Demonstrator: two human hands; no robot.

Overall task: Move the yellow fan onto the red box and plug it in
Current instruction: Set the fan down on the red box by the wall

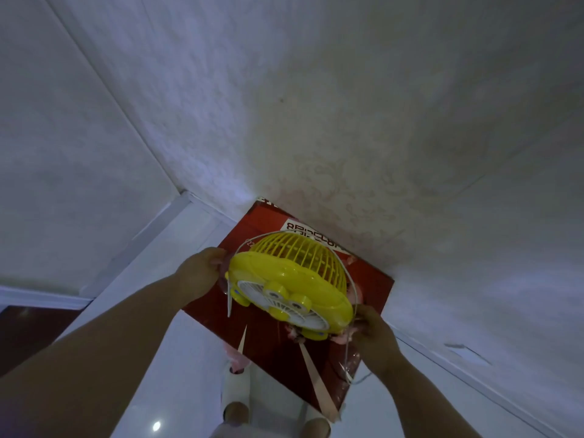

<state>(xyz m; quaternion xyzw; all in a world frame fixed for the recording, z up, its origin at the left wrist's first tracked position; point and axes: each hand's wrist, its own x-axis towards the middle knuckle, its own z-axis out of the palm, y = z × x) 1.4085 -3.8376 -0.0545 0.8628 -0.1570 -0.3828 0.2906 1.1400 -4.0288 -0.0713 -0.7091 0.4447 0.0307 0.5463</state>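
Observation:
The yellow fan (289,281) with a domed grille and white front sits over the top of the red box (369,279), which stands on the floor against the patterned wall. My left hand (200,271) grips the fan's left rim. My right hand (374,330) holds its lower right edge. The fan's thin white cord (349,281) loops over the grille and runs down past my right hand to the box's front right corner. Whether the fan rests on the box or hovers just above it I cannot tell. The plug is hidden.
A white glossy floor (177,358) lies below. White baseboard (164,222) runs along the left wall, with a dark floor strip (28,330) at far left. A pale wall plate (467,354) sits low on the right wall. My legs and feet (235,412) stand before the box.

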